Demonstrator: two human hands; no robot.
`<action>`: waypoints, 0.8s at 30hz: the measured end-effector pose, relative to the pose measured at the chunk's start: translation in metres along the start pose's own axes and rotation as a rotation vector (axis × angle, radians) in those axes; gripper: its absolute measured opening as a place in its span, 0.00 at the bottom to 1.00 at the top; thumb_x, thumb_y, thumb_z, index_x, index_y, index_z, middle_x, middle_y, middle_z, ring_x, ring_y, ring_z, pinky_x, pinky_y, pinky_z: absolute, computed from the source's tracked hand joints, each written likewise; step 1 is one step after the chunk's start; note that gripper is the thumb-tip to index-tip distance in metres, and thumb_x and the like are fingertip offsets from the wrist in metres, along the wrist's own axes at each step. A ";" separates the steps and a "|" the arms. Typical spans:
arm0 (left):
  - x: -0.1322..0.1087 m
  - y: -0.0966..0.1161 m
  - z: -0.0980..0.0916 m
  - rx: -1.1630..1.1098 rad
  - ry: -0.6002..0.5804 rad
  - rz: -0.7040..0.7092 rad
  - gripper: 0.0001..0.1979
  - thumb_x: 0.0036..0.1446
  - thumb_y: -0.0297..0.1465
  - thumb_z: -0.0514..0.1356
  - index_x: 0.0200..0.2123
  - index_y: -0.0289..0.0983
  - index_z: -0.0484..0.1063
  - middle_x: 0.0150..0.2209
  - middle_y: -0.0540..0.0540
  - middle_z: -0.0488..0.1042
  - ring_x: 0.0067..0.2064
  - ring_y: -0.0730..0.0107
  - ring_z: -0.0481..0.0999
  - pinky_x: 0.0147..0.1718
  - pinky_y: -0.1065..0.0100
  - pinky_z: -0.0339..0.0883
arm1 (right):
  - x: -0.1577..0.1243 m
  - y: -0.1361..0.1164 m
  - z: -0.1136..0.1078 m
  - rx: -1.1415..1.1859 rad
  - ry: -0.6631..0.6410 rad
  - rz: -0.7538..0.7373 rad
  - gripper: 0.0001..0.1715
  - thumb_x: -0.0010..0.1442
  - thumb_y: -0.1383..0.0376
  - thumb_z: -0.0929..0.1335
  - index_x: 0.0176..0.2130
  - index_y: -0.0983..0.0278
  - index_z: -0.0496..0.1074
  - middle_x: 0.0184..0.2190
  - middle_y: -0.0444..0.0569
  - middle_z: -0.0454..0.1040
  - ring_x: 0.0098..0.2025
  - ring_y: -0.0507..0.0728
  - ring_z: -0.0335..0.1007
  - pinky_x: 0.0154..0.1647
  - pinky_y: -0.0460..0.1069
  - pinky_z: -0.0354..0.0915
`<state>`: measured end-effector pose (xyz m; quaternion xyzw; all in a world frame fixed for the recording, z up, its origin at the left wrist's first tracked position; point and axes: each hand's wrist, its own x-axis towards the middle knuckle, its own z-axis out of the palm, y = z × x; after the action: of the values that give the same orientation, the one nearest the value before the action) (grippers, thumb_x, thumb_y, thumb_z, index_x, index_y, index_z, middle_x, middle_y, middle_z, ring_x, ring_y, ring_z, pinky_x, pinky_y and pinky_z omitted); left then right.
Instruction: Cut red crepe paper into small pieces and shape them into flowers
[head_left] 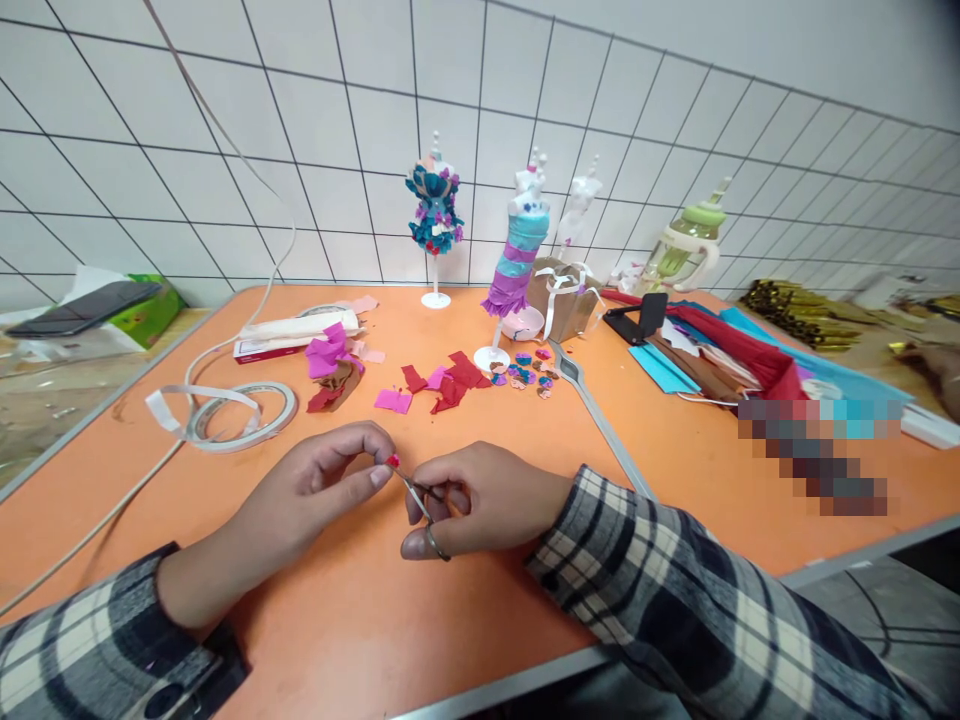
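Between thumb and index finger, my left hand point(319, 485) pinches a small red paper piece point(393, 461). My right hand point(476, 500) holds small metal scissors point(420, 500), a thumb through one ring, with the tips right at the red piece. Behind the hands lie cut red paper scraps point(454, 381) and a pink scrap point(394, 401). To their right is a cluster of small multicoloured paper pieces point(523, 371). A white stand with a blue and purple paper dress point(519, 262) stands just behind the cluster.
A roll of white tape point(285, 408) and a cable point(142, 480) lie on the left. Another dressed form point(435, 215) stands at the back. Right of centre are a brown box point(574, 300), a black phone stand point(637, 320), coloured paper point(757, 350) and a green-lidded bottle point(686, 250).
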<state>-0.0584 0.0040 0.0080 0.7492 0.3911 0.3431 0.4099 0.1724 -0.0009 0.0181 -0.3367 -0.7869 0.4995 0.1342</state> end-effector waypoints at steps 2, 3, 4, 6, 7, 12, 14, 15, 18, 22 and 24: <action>0.000 0.000 0.000 0.004 0.004 0.011 0.07 0.61 0.35 0.61 0.31 0.41 0.73 0.29 0.52 0.72 0.33 0.68 0.72 0.34 0.72 0.67 | 0.000 -0.001 0.000 0.002 0.001 0.008 0.17 0.55 0.51 0.74 0.31 0.60 0.72 0.22 0.37 0.67 0.24 0.49 0.59 0.25 0.45 0.54; 0.000 -0.001 -0.001 0.004 0.006 0.015 0.07 0.61 0.35 0.61 0.31 0.41 0.73 0.29 0.52 0.72 0.33 0.68 0.72 0.35 0.72 0.67 | -0.001 -0.002 0.000 0.005 0.003 0.010 0.17 0.55 0.51 0.74 0.30 0.60 0.71 0.21 0.37 0.67 0.24 0.49 0.59 0.25 0.45 0.54; 0.000 -0.002 -0.001 0.003 0.008 0.016 0.07 0.61 0.35 0.61 0.31 0.41 0.73 0.30 0.51 0.72 0.33 0.68 0.72 0.35 0.72 0.67 | 0.000 -0.002 0.000 0.008 0.005 0.011 0.18 0.55 0.50 0.74 0.30 0.61 0.71 0.21 0.37 0.67 0.24 0.49 0.59 0.25 0.45 0.53; 0.000 -0.003 -0.001 0.001 0.010 0.012 0.07 0.61 0.35 0.61 0.31 0.40 0.73 0.30 0.51 0.73 0.34 0.67 0.72 0.36 0.71 0.67 | 0.000 -0.003 -0.001 0.008 0.007 0.013 0.18 0.55 0.50 0.74 0.30 0.61 0.71 0.21 0.37 0.67 0.24 0.49 0.59 0.25 0.45 0.53; -0.001 -0.004 -0.002 0.000 0.009 0.007 0.07 0.61 0.35 0.61 0.31 0.40 0.73 0.30 0.51 0.73 0.34 0.67 0.73 0.36 0.71 0.68 | 0.000 -0.004 -0.001 0.004 0.008 0.018 0.19 0.55 0.50 0.74 0.29 0.61 0.71 0.21 0.37 0.66 0.24 0.49 0.58 0.25 0.45 0.53; -0.001 -0.004 -0.003 -0.001 0.002 0.015 0.08 0.62 0.35 0.61 0.32 0.39 0.73 0.30 0.51 0.72 0.34 0.68 0.72 0.36 0.71 0.67 | 0.001 -0.004 -0.002 -0.002 -0.015 0.050 0.21 0.55 0.48 0.74 0.31 0.62 0.72 0.21 0.37 0.62 0.25 0.48 0.55 0.26 0.45 0.51; -0.001 -0.003 -0.003 0.006 0.000 0.017 0.08 0.62 0.35 0.60 0.32 0.38 0.72 0.30 0.51 0.72 0.34 0.69 0.72 0.35 0.72 0.67 | 0.002 -0.002 -0.002 0.012 -0.021 0.048 0.21 0.55 0.47 0.74 0.32 0.62 0.72 0.22 0.36 0.61 0.25 0.48 0.54 0.26 0.45 0.50; 0.000 -0.002 -0.003 0.008 0.001 0.013 0.08 0.62 0.35 0.61 0.31 0.38 0.72 0.30 0.50 0.72 0.34 0.68 0.72 0.36 0.71 0.67 | 0.002 -0.001 -0.002 0.019 -0.020 0.046 0.21 0.56 0.47 0.73 0.32 0.62 0.72 0.22 0.36 0.61 0.25 0.48 0.54 0.26 0.45 0.50; 0.000 -0.002 -0.003 0.011 0.012 -0.002 0.09 0.61 0.36 0.61 0.31 0.38 0.72 0.31 0.49 0.73 0.34 0.68 0.72 0.36 0.70 0.68 | 0.003 0.001 -0.002 0.033 -0.017 0.043 0.20 0.56 0.48 0.74 0.33 0.62 0.72 0.21 0.36 0.59 0.25 0.48 0.54 0.26 0.45 0.50; 0.001 -0.002 -0.004 0.016 0.024 -0.011 0.08 0.60 0.35 0.62 0.31 0.38 0.74 0.31 0.49 0.74 0.35 0.67 0.73 0.36 0.70 0.69 | 0.003 0.002 -0.001 0.053 -0.027 0.054 0.19 0.56 0.50 0.74 0.33 0.62 0.72 0.20 0.36 0.59 0.25 0.48 0.55 0.26 0.45 0.50; 0.001 -0.002 -0.004 0.004 0.014 -0.011 0.07 0.59 0.35 0.63 0.30 0.39 0.74 0.31 0.49 0.74 0.35 0.67 0.73 0.37 0.70 0.69 | 0.002 0.002 0.000 0.061 -0.031 0.051 0.19 0.56 0.50 0.74 0.34 0.62 0.73 0.21 0.36 0.59 0.25 0.48 0.55 0.26 0.45 0.50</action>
<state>-0.0616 0.0069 0.0078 0.7455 0.3986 0.3454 0.4075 0.1720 0.0009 0.0164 -0.3445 -0.7645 0.5316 0.1196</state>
